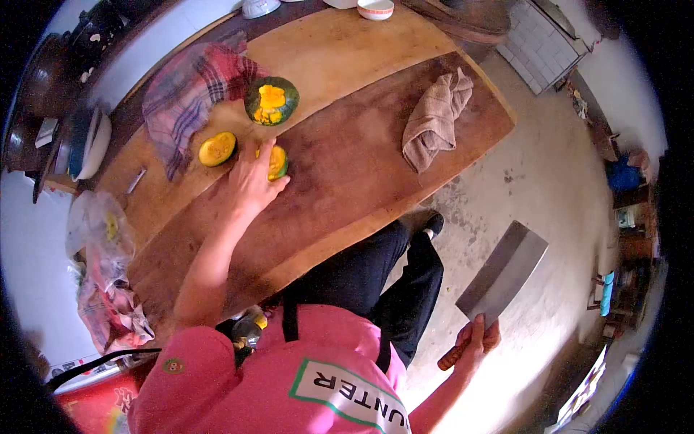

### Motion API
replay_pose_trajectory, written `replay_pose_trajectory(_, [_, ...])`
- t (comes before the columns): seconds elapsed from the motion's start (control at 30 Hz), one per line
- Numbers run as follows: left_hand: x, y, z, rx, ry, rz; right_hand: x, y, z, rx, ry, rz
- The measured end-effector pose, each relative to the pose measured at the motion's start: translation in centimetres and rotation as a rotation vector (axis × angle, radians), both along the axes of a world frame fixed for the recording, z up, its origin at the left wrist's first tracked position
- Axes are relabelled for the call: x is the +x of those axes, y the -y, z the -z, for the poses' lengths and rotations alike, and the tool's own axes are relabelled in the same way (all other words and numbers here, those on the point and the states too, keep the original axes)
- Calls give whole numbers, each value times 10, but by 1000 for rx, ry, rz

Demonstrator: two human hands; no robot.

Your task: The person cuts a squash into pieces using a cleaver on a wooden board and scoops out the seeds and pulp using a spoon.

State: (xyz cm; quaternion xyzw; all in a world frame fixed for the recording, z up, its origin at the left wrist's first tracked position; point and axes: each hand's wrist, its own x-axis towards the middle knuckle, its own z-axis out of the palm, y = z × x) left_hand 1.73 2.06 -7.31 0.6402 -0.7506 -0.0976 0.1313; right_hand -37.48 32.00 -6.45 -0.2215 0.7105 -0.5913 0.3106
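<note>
My left hand (253, 179) reaches over the wooden table, its thumb and fingers around a small green-skinned pumpkin piece (277, 163) with yellow flesh. Just beyond it sits a larger dark green pumpkin (291, 101), its cut yellow flesh facing up. To the left of my fingers lies an oval yellow pumpkin slice (217, 149). Off the table's near right side, my right hand (478, 340) is wrapped around the wooden handle of a cleaver (504, 273). The broad blade points up and away, over the floor.
A plaid cloth (184, 98) lies at the table's far left, and a folded brown towel (437, 121) at its right. A white bowl (375, 9) stands at the back edge. Plastic bags (105, 239) hang near the left end. My legs are close to the table's front edge (340, 242).
</note>
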Motion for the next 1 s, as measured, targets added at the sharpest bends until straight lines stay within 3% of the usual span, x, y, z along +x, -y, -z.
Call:
replay_pose_trajectory(0.1, [3, -17, -12, 74, -27, -17, 15, 17, -26, 133, 33, 22])
replay_pose_trajectory(0.37, [46, -57, -25, 27, 126, -59, 13, 36, -16, 90, -22, -97])
replay_pose_trajectory(0.43, [44, -54, -32, -28, -20, 14, 16, 39, -15, 86, -12, -108])
replay_pose_trajectory(0.63, [31, 43, -41, -392, -244, 138, 23, 37, -14, 94, -5, -139])
replay_pose_trajectory(0.7, [42, 102, -14, -460, -256, 25, 27, 35, -16, 100, -34, -144])
replay_pose_trajectory(0.8, [37, 153, -7, -111, -531, -129, 31, 27, -14, 96, -12, -144])
replay_pose_trajectory(0.9, [34, 164, -3, 104, -807, -81, 36, 24, -16, 123, 39, -145])
replay_pose_trajectory(0.93, [21, 148, -18, -20, -690, -106, 37, 23, -18, 138, 58, -145])
replay_pose_trajectory(1.0, [11, 129, -26, 38, -571, -98, 37, 23, -15, 157, 39, -185])
